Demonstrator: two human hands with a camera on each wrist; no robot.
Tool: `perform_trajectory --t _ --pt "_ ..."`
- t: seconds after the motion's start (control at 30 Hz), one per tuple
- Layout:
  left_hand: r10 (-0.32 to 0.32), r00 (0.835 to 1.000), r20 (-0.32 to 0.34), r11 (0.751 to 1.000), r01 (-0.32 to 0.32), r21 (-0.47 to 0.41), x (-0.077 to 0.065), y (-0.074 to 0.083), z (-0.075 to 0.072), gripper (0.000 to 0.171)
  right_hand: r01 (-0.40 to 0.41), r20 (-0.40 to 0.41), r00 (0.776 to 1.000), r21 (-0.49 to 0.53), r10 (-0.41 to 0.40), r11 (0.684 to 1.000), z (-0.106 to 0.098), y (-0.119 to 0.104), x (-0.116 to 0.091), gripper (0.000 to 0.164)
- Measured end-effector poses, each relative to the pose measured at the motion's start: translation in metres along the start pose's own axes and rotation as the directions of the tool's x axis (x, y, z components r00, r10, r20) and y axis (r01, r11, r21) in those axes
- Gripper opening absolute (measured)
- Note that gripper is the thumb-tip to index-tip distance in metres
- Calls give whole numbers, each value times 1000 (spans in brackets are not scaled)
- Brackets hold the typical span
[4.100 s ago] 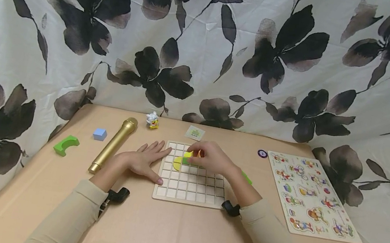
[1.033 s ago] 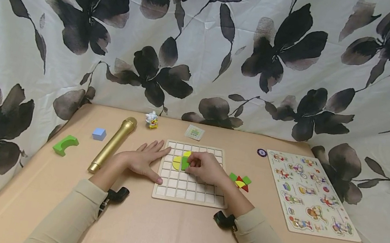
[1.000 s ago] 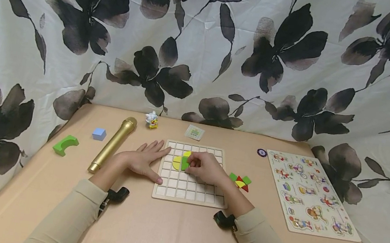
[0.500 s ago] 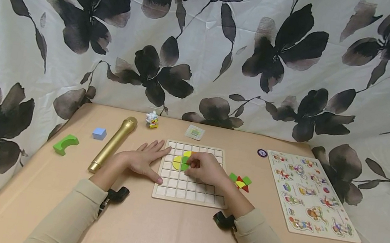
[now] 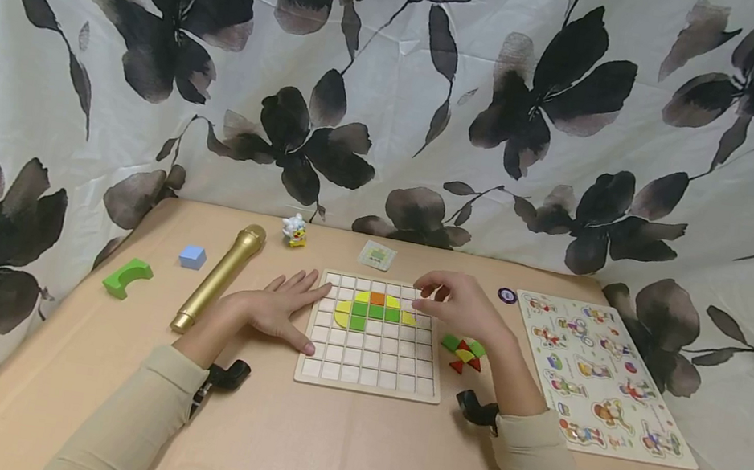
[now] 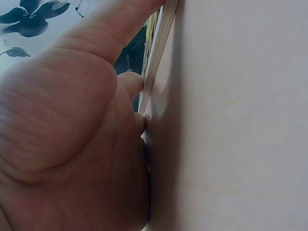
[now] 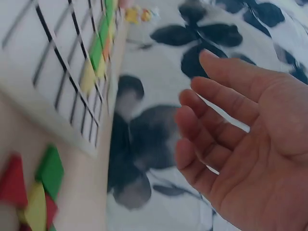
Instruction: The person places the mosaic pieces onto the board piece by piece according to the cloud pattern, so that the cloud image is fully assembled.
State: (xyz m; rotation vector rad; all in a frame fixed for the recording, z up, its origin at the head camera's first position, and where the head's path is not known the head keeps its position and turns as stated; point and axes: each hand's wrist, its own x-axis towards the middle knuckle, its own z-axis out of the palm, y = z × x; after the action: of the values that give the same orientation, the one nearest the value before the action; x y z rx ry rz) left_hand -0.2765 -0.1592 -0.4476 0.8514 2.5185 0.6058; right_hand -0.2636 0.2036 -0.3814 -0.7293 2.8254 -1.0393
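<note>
A white grid board (image 5: 368,364) with a pale frame lies in front of me. Set in its upper cells are a row of green squares (image 5: 376,312), another green square (image 5: 357,324) below the row's left end, an orange square (image 5: 377,298) and yellow curved pieces (image 5: 341,316). My left hand (image 5: 273,313) lies spread at the board's left side, its thumb and fingertips at the frame. Over the upper right corner hovers my right hand (image 5: 458,304); the right wrist view shows its fingers loosely bent, holding nothing. Loose red, green and yellow pieces (image 5: 464,350) lie beside the board.
A gold microphone-shaped tube (image 5: 220,277), a blue block (image 5: 192,257) and a green arch (image 5: 127,279) lie left. Behind the board are a small figurine (image 5: 294,231) and a pattern card (image 5: 377,256). At right are a dark ring (image 5: 507,296) and a picture board (image 5: 607,383).
The right hand has let go of the lower green square, which sits in its cell, and has moved right and back, uncovering the coloured row. The left hand has stayed put.
</note>
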Motion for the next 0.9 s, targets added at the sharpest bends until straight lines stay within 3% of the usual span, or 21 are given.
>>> perform_trajectory --t 0.23,0.37,0.5,0.67,0.9 --pt "-38 999 16 999 37 28 -2 8 -4 125 -14 90 996 -37 17 999 -24 31 -9 29" --pt "-23 1000 8 999 22 23 -3 6 -2 126 -95 131 987 -13 96 995 -29 47 -13 29" --pt "-5 1000 1 1000 5 -1 -4 5 -2 129 -161 213 965 7 155 987 -28 60 -15 23" --pt "-31 999 7 999 31 31 -2 7 -3 127 -146 322 935 -25 146 989 -20 69 -14 22" --pt "-40 999 5 998 40 52 -2 8 -3 124 -161 312 933 -76 176 984 -8 71 -11 21"
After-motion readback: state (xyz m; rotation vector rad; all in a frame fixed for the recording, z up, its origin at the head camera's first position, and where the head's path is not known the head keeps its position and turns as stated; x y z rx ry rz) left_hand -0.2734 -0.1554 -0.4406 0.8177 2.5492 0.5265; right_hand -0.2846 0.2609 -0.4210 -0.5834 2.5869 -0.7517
